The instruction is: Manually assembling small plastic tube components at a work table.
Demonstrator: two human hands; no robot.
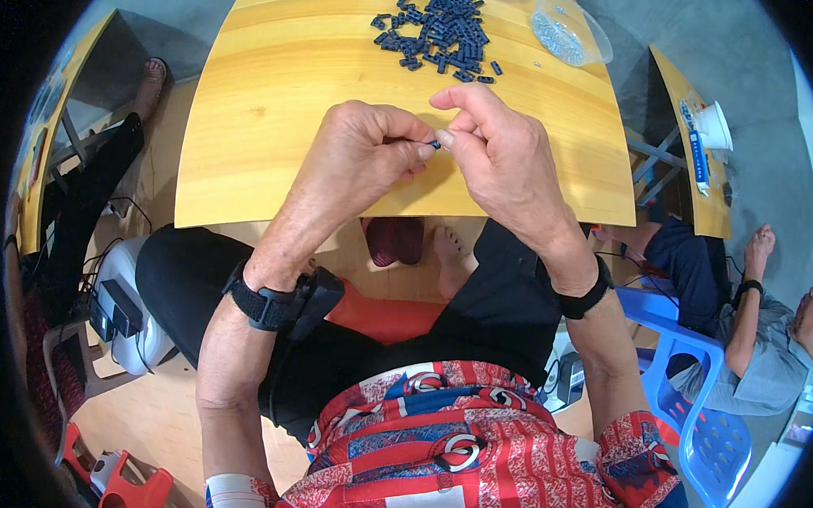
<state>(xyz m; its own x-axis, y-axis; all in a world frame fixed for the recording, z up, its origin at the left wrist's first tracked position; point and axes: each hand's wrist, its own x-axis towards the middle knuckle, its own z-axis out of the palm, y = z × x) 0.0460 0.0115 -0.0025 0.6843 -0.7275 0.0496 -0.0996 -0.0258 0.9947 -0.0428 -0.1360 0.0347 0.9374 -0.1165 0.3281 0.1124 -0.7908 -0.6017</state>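
Note:
Over the near half of the wooden table, my left hand (367,143) pinches a small dark blue plastic piece (435,145) between thumb and forefinger. Only an end of this piece shows past the fingertips. My right hand (507,150) meets it from the other side, its thumb and a finger closed at the piece. Whatever the right fingertips hold is too small or hidden to make out. Beyond my hands lies a loose pile of similar dark plastic pieces (446,31). To its right, a clear plastic tub (597,38) contains many tiny silvery metal parts (557,40).
The yellow wooden table (278,88) ends just before my lap. At right are a blue plastic chair (702,372), a seated person (762,329) and another table (696,166) with a white cup (714,127). A person's leg shows beside a table at left.

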